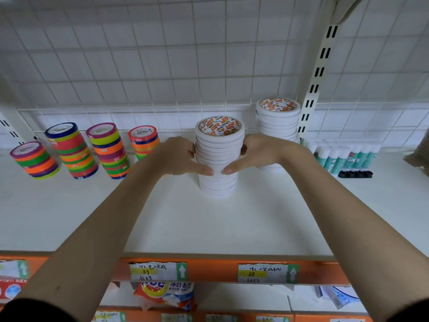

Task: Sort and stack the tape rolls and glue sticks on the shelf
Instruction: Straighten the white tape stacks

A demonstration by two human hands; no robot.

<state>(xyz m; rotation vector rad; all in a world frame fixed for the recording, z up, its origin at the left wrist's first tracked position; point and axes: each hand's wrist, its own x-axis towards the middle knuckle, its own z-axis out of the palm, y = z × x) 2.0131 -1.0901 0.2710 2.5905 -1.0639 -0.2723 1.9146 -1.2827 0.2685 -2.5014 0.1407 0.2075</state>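
Note:
A tall stack of white tape rolls (219, 145) stands on the white shelf (209, 224) at its middle. My left hand (178, 156) presses against the stack's left side and my right hand (257, 153) against its right side, thumbs meeting at the front. A second white tape stack (277, 119) stands behind and to the right. Several stacks of coloured tape (72, 149) line the back left. Teal-and-white glue sticks (346, 156) stand upright at the back right.
A wire grid panel (162, 66) backs the shelf, with a slotted upright post (315, 82) at the right. An orange front edge (209, 270) carries paper labels. A lower shelf holds a packaged bag (164, 296). A brown object (420, 154) sits at far right.

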